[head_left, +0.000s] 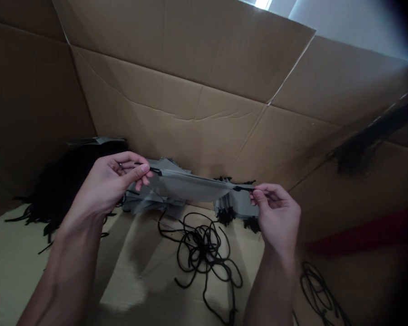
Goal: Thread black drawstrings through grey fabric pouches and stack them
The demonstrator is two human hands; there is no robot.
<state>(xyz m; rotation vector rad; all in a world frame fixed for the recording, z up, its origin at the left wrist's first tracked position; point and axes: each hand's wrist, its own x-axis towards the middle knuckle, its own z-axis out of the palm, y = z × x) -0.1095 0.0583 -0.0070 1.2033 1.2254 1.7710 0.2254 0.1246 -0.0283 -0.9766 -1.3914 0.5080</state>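
Observation:
A grey folded sheet hangs stretched between my two hands, with a short black cord at each end. My left hand pinches the left cord between thumb and fingers. The right cord is gripped the same way by my right hand. Behind the sheet, a pile of similar grey pieces lies at the left, and a neater stack with black cord ends stands at the right. Below lies a loose tangle of black cord on the pale surface.
Large cardboard panels rise behind and around the work surface. A thick heap of black cords sits at the left, a grey piece on top. More black cord lies at lower right, near a red strip.

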